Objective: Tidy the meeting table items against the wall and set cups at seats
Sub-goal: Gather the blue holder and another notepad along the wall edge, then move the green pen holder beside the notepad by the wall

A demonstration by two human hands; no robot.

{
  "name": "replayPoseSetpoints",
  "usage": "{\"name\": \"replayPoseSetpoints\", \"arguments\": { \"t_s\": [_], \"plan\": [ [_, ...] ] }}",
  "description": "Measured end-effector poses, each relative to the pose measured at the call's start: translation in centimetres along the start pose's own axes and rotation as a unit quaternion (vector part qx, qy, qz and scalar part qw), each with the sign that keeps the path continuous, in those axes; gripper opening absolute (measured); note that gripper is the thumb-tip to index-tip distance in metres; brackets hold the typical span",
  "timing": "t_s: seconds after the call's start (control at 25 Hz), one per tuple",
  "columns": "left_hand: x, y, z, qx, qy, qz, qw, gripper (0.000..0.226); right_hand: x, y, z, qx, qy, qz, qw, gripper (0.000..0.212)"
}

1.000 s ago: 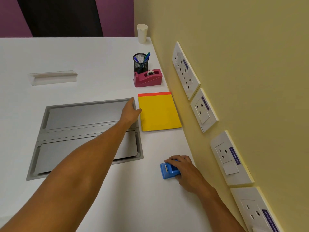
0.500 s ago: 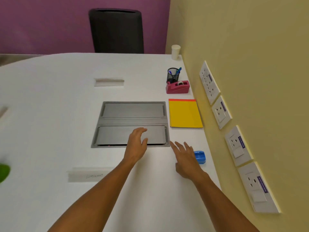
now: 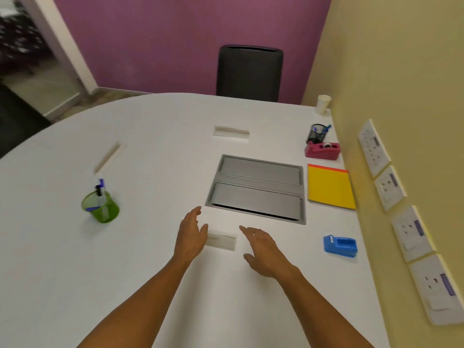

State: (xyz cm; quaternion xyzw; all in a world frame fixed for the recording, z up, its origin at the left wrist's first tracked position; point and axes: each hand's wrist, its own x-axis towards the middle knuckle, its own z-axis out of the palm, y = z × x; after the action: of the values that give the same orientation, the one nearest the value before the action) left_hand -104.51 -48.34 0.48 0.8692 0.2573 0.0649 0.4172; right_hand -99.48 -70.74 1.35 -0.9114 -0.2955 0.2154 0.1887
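Along the yellow wall stand a white paper cup (image 3: 323,104), a black mesh pen holder (image 3: 315,133), a pink tape dispenser (image 3: 322,150), a yellow notepad (image 3: 330,187) and a blue tape dispenser (image 3: 340,246). A green mesh pen holder (image 3: 101,206) with pens stands far left on the white table (image 3: 125,259). My left hand (image 3: 190,234) and my right hand (image 3: 263,249) hover with fingers straight, holding nothing. Between them lies a clear name-plate holder (image 3: 222,241), its left end hidden by my left hand.
A grey cable hatch (image 3: 258,188) is sunk into the table centre. Two more clear name-plate holders (image 3: 231,132) (image 3: 109,156) lie farther out. A black chair (image 3: 249,72) stands at the far end. White wall sockets (image 3: 389,188) line the yellow wall.
My right hand let go of the blue tape dispenser and both hands drew back toward me. The view pulled back and swung left, bringing the green pen holder into sight.
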Motion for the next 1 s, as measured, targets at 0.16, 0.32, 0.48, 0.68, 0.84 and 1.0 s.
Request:
{"name": "replayPoseSetpoints", "arguments": {
  "t_s": [0.16,0.32,0.48,0.68,0.84,1.0],
  "plan": [
    [-0.5,-5.9,-6.5,0.045,0.053,-0.052,0.996,0.055,3.4,-7.3,1.7,-0.006,-0.009,-0.06,0.998,0.076],
    [-1.3,-11.9,-9.7,0.148,0.076,-0.079,0.983,0.058,7.2,-12.5,3.6,-0.015,-0.035,-0.098,0.994,0.075],
    [-2.5,-19.2,-10.5,0.233,0.05,-0.145,0.96,0.068,11.8,-18.0,6.2,-0.03,-0.079,-0.13,0.988,0.074],
    [-2.6,-24.3,-9.5,0.269,0.018,-0.162,0.949,0.075,16.8,-23.1,8.9,-0.065,-0.106,-0.16,0.979,0.073],
    [-1.5,-25.1,-8.0,0.293,-0.01,-0.149,0.944,0.085,20.3,-26.5,10.6,-0.07,-0.097,-0.171,0.978,0.072],
    [-1.3,-25.5,-6.8,0.311,0.01,-0.132,0.941,0.09,23.8,-29.4,12.1,-0.074,-0.088,-0.176,0.978,0.074]
  ]
}}
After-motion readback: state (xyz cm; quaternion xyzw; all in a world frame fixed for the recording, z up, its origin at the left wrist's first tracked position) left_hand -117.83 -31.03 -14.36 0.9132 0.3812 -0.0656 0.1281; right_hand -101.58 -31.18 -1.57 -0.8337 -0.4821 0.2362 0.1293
